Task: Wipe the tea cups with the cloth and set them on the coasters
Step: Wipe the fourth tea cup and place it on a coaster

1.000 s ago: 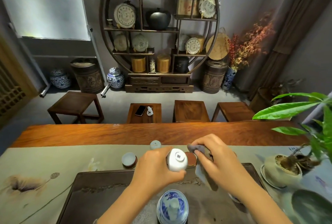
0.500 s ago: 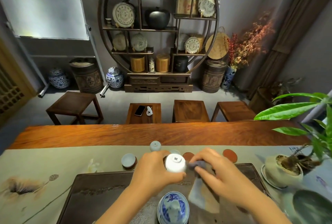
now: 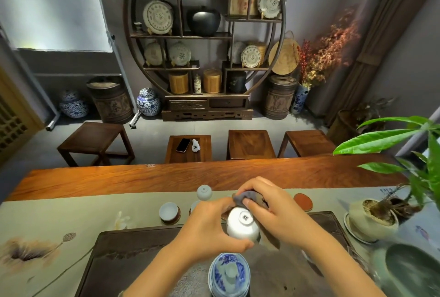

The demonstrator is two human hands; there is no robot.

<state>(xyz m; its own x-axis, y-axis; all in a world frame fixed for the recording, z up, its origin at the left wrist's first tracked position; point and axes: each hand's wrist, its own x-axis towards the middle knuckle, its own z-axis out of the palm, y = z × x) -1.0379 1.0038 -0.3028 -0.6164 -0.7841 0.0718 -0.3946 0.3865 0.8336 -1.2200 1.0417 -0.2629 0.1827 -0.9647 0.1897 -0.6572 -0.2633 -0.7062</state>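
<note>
My left hand [image 3: 209,227] grips a white tea cup [image 3: 242,225], tipped so its marked base faces me, above the dark tea tray [image 3: 133,249]. Pressed against the cup's far side is a grey cloth [image 3: 247,196], held by my right hand [image 3: 273,211]. One pale cup [image 3: 168,211] sits upright on a brown coaster at the tray's far left edge. Another cup [image 3: 204,192] stands upside down behind it. A bare red-brown coaster [image 3: 302,201] lies to the right of my hands. Any coasters under my hands are hidden.
A blue-and-white lidded gaiwan [image 3: 229,275] stands on the tray just below my hands. A potted plant [image 3: 373,218] and a dark green dish [image 3: 414,270] crowd the right side. The runner [image 3: 59,220] covers the wooden table's near half.
The cup has dropped lower and tilted toward me. My right hand has shifted the cloth up and over the cup's far side.
</note>
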